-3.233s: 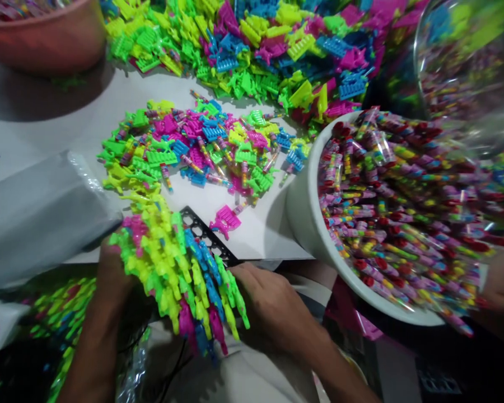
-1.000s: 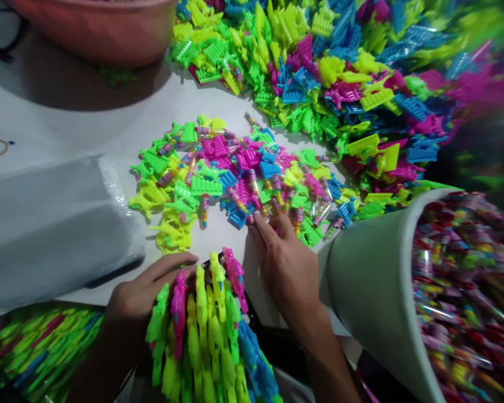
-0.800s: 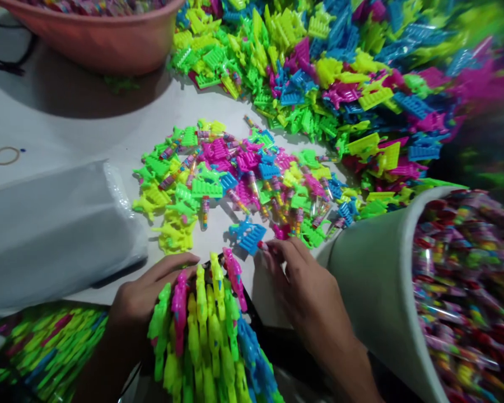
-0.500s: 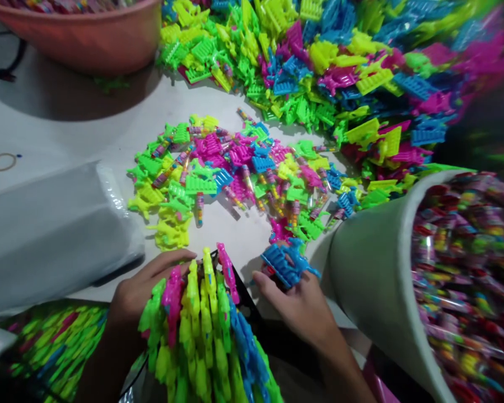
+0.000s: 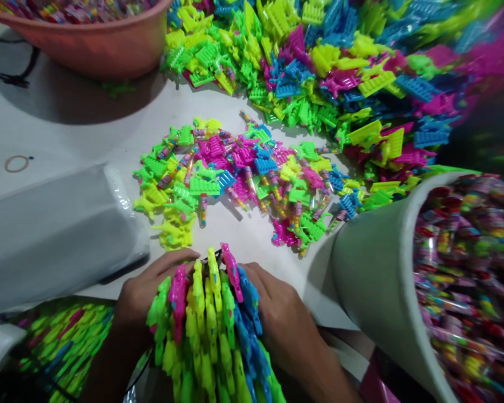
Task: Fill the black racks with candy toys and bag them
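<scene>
Two bare hands and one tightly packed cluster of bright plastic animal-shaped figures (image 5: 212, 322) sit at the middle of the worktop's front edge, the cluster jutting out over that edge. Its figures overlap too much to count; they are yellow, green and blue, with two pink ones standing out near the top. The left hand (image 5: 153, 282) grasps the cluster's left side, fingers curled around the back. The right hand (image 5: 279, 305) lies against the blue figures on the right side; its fingertips are hidden, so I cannot tell whether it grips or only presses.

Beyond the hands, at the worktop's centre, is one loose pile of small comb-like pieces and candy-filled tubes (image 5: 235, 162), too many to count. One far larger heap of pieces (image 5: 294, 61) covers the back edge and back right corner. One pale bucket (image 5: 372, 274), full of wrapped tubes, stands at the right. One pink basin (image 5: 105, 50) sits at the back left, one green piece (image 5: 117, 88) beside its base. One grey plastic-wrapped packet (image 5: 59, 229) and one thin ring (image 5: 13, 170) lie toward the left edge.

The worktop (image 5: 79, 137) is white and smooth. The room is dim, dark at the far right.
</scene>
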### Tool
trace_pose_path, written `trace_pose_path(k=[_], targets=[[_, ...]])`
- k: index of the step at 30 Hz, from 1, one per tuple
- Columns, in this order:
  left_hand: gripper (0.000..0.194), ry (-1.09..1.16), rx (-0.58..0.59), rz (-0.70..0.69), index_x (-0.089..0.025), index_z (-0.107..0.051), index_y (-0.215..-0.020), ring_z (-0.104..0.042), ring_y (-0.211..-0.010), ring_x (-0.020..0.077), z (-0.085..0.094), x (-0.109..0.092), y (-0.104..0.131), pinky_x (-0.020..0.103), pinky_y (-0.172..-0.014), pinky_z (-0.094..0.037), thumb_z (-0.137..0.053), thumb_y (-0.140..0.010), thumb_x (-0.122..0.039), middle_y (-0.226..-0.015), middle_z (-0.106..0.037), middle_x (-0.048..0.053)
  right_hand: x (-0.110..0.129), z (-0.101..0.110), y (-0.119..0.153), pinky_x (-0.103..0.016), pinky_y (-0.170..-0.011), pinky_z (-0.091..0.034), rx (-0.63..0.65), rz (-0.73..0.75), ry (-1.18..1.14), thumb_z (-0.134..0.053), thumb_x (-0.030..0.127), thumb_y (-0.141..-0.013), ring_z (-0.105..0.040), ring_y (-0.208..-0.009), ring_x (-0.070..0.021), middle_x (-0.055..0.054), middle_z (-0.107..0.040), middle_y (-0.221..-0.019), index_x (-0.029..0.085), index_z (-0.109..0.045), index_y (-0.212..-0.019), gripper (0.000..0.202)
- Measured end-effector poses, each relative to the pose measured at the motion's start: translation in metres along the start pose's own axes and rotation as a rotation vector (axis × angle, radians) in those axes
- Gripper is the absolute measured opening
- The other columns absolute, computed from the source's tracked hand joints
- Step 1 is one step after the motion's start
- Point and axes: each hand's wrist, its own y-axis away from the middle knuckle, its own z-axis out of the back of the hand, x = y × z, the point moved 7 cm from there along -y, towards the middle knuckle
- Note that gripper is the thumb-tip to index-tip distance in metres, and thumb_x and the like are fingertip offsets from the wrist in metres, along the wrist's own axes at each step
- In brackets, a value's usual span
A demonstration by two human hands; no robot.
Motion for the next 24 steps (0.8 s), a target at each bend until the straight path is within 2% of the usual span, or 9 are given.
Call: trace_pose_path(k=[3,5,8,9,12,15,19,22,24], targets=[[0.024,0.022,0.006,-0.073,-0.024,-0.08,-0.109,-0.073,-0.118,0.0185,0.001,0.003,0.001,0.018,-0.102,-0.054,-0.058,-0.102,-0.03,-0.129,-0.077,0.004,-0.001,0.006,-0.002,-0.031,-0.077,-0.056,0.101,-0.014,0.034,-0.05,0.011,-0.104,-0.066,-0.092,-0.0206,-0.007,-0.068,-0.107,0.019,-0.054,-0.139,0.035],[0.024,0.018,0.033,-0.133,-0.024,-0.079,-0.113,-0.073,-0.118,0.0201,0.001,0.006,0.002,0.021,-0.103,-0.054,-0.06,-0.101,-0.027,-0.132,-0.075,0.006,-0.009,0.019,-0.014,-0.029,-0.074,-0.054,0.045,-0.052,0.103,-0.05,0.015,-0.106,-0.067,-0.087,-0.0178,-0.005,-0.069,-0.111,0.024,-0.053,-0.142,0.037],[0.027,-0.001,0.069,-0.192,-0.023,-0.077,-0.121,-0.072,-0.122,0.0231,0.001,0.009,0.003,0.024,-0.105,-0.054,-0.063,-0.098,-0.027,-0.135,-0.073,0.008,-0.021,0.046,-0.046,-0.028,-0.063,-0.047,-0.217,-0.191,0.352,-0.052,0.03,-0.108,-0.066,-0.075,-0.0163,-0.007,-0.068,-0.12,0.026,-0.061,-0.132,0.026],[0.029,-0.007,0.07,-0.199,-0.024,-0.076,-0.122,-0.072,-0.121,0.0225,0.002,0.011,0.003,0.023,-0.104,-0.054,-0.064,-0.097,-0.026,-0.135,-0.073,0.008,-0.023,0.05,-0.058,-0.028,-0.06,-0.044,-0.264,-0.242,0.429,-0.054,0.034,-0.108,-0.065,-0.075,-0.0168,-0.008,-0.068,-0.122,0.025,-0.064,-0.129,0.025],[0.031,-0.024,0.082,-0.236,-0.025,-0.075,-0.124,-0.073,-0.119,0.0201,0.002,0.012,0.003,0.019,-0.102,-0.053,-0.066,-0.095,-0.021,-0.137,-0.072,0.006,-0.023,0.049,-0.095,-0.027,-0.056,-0.036,-0.269,-0.331,0.56,-0.055,0.042,-0.106,-0.064,-0.073,-0.0171,-0.01,-0.067,-0.119,0.021,-0.067,-0.117,0.026],[0.032,-0.04,0.106,-0.286,-0.025,-0.074,-0.125,-0.072,-0.122,0.0203,0.0,0.011,0.004,0.019,-0.103,-0.052,-0.066,-0.095,-0.017,-0.14,-0.07,0.007,-0.021,0.042,-0.114,-0.028,-0.055,-0.029,-0.218,-0.343,0.588,-0.05,0.035,-0.107,-0.062,-0.069,-0.0164,-0.011,-0.07,-0.112,0.018,-0.066,-0.111,0.023],[0.035,-0.052,0.092,-0.293,-0.024,-0.073,-0.128,-0.072,-0.121,0.0205,0.001,0.009,0.004,0.019,-0.103,-0.051,-0.066,-0.094,-0.017,-0.139,-0.07,0.007,-0.026,0.047,-0.101,-0.028,-0.056,-0.024,-0.182,-0.343,0.562,-0.055,0.031,-0.103,-0.063,-0.067,-0.0182,-0.01,-0.074,-0.093,0.017,-0.064,-0.106,0.017],[0.033,-0.054,0.092,-0.275,-0.024,-0.074,-0.126,-0.072,-0.12,0.0207,0.002,0.009,0.004,0.02,-0.103,-0.052,-0.067,-0.094,-0.017,-0.137,-0.071,0.006,-0.034,0.058,-0.069,-0.027,-0.056,-0.025,-0.202,-0.333,0.472,-0.06,0.036,-0.101,-0.063,-0.065,-0.0185,-0.006,-0.073,-0.083,0.019,-0.065,-0.101,0.018],[0.037,-0.051,0.103,-0.251,-0.026,-0.073,-0.13,-0.072,-0.119,0.021,0.002,0.01,0.004,0.021,-0.101,-0.054,-0.068,-0.095,-0.019,-0.139,-0.07,0.006,-0.04,0.06,-0.043,-0.026,-0.055,-0.028,-0.196,-0.342,0.324,-0.061,0.037,-0.098,-0.059,-0.059,-0.0163,-0.003,-0.07,-0.076,0.019,-0.063,-0.098,0.018]])
